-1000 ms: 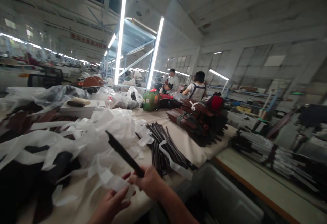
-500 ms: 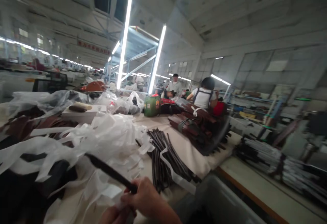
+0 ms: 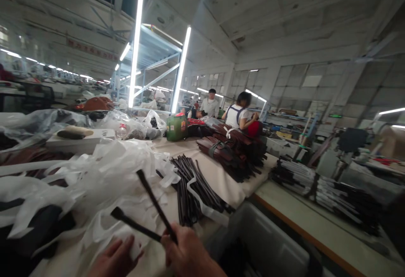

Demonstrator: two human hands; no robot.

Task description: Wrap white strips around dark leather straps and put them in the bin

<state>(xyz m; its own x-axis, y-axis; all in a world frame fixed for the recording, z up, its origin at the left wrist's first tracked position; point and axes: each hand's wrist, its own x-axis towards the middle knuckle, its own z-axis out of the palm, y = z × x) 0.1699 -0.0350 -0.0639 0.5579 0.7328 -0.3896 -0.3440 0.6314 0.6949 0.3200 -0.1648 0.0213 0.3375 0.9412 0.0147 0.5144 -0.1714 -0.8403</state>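
Two dark strips (image 3: 155, 201) with flared ends stick out of my right hand (image 3: 186, 247), whose fingers are closed around them. Just left of it, my left hand (image 3: 118, 256) pinches a small piece of white material (image 3: 136, 249) between thumb and fingers. Beyond my hands, a bundle of long dark strips (image 3: 190, 192) lies on the cloth-covered table (image 3: 230, 184), with a white band across it. Crumpled white sheeting (image 3: 110, 176) is heaped to the left.
Brown bundled pieces (image 3: 221, 148) and a green container (image 3: 176, 127) stand farther back. A grey bin (image 3: 275, 235) is at my right, beside a bench (image 3: 294, 209) holding stacked strips. Two people (image 3: 210, 105) are in the background beyond the table.
My hands have moved apart, the left one leftward. Two strips now fan out from my right hand, where one showed before. The view has turned to the right.
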